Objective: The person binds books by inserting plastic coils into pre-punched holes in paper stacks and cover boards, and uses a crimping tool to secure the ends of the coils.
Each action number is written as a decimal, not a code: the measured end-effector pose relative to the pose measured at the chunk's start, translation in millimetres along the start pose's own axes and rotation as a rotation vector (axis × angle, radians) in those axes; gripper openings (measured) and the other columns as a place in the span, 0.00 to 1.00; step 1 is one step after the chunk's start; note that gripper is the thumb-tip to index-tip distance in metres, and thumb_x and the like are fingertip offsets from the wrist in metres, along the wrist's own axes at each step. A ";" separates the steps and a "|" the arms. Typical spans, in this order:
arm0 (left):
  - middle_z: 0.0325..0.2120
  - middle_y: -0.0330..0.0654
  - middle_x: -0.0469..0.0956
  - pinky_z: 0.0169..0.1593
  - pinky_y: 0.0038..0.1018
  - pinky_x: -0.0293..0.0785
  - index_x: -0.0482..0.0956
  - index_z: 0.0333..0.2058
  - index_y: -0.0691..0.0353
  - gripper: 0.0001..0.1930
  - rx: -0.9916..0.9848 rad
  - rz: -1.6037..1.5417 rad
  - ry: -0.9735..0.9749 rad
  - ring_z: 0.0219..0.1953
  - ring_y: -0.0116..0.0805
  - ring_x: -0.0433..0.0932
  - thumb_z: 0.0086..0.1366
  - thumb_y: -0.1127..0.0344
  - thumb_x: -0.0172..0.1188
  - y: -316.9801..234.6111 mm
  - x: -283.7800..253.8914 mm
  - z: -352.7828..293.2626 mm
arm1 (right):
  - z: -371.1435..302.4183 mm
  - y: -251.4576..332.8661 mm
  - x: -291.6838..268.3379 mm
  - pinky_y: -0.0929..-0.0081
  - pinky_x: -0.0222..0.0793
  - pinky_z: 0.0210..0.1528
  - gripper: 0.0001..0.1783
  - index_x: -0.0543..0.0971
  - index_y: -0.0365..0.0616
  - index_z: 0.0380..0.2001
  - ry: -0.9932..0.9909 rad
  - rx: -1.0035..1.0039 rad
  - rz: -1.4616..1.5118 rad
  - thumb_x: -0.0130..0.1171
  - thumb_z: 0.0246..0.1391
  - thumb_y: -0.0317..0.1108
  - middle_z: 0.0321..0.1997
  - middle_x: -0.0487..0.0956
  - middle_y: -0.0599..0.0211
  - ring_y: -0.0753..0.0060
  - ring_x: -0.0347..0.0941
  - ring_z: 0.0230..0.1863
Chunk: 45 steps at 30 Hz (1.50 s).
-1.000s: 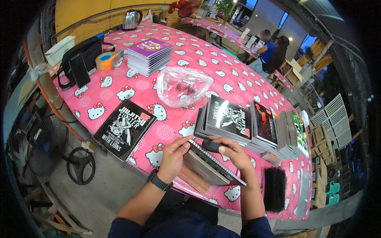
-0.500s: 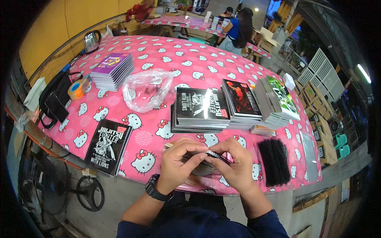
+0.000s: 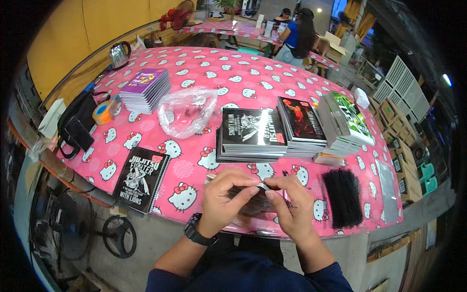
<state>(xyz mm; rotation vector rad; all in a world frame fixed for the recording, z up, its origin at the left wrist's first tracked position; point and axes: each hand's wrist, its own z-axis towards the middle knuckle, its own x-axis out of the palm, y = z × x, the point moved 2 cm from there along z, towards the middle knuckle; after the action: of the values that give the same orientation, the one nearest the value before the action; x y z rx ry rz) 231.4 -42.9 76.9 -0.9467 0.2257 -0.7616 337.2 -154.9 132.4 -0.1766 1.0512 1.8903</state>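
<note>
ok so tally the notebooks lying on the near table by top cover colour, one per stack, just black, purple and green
Black: 3 (the lone notebook, the white-figure stack, the red-figure stack)
Purple: 1 (the purple-topped stack)
Green: 1 (the green cover)
Total: 5

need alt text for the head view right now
A person's left hand and right hand pinch the edge of a book over a pink table. Beyond them are book stacks and a clear plastic bag; black coils lie to the right, a black notebook to the left. Two people are at a far table.
</note>
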 end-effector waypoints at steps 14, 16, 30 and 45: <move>0.29 0.42 0.77 0.41 0.28 0.68 0.76 0.33 0.64 0.07 -0.052 -0.014 -0.189 0.34 0.35 0.74 0.56 0.71 0.63 0.1 4.0 -10.6 | 10.6 7.7 11.0 0.69 0.65 0.24 0.10 0.77 0.40 0.27 0.076 -0.155 -0.306 0.65 0.45 0.34 0.22 0.74 0.62 0.60 0.71 0.22; 0.32 0.42 0.76 0.39 0.28 0.68 0.75 0.36 0.65 0.08 0.175 0.413 -0.011 0.33 0.34 0.73 0.61 0.66 0.59 4.5 1.1 -7.7 | 8.8 2.0 8.2 0.69 0.67 0.29 0.14 0.76 0.39 0.32 0.157 -0.110 -0.295 0.64 0.45 0.37 0.28 0.75 0.58 0.59 0.73 0.29; 0.10 0.46 0.68 0.27 0.38 0.67 0.73 0.18 0.67 0.19 -0.190 1.296 -0.182 0.16 0.44 0.70 0.61 0.57 0.53 -13.7 -242.0 73.8 | -39.0 -79.1 -45.3 0.73 0.67 0.42 0.14 0.75 0.37 0.39 0.047 0.334 -0.086 0.60 0.47 0.29 0.38 0.76 0.62 0.68 0.72 0.40; 0.31 0.49 0.75 0.50 0.40 0.63 0.77 0.33 0.66 0.13 -0.138 1.232 0.253 0.39 0.48 0.72 0.64 0.61 0.51 117.0 -255.2 30.8 | -110.1 -180.6 -11.2 0.67 0.63 0.49 0.11 0.77 0.39 0.35 -0.077 0.407 -0.150 0.59 0.45 0.26 0.41 0.77 0.59 0.59 0.69 0.45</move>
<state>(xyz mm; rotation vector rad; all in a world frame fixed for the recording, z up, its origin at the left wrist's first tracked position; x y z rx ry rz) 119.2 190.7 -35.5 -0.6539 0.9790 0.2886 452.6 -206.7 -37.5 0.0512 1.3064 1.5031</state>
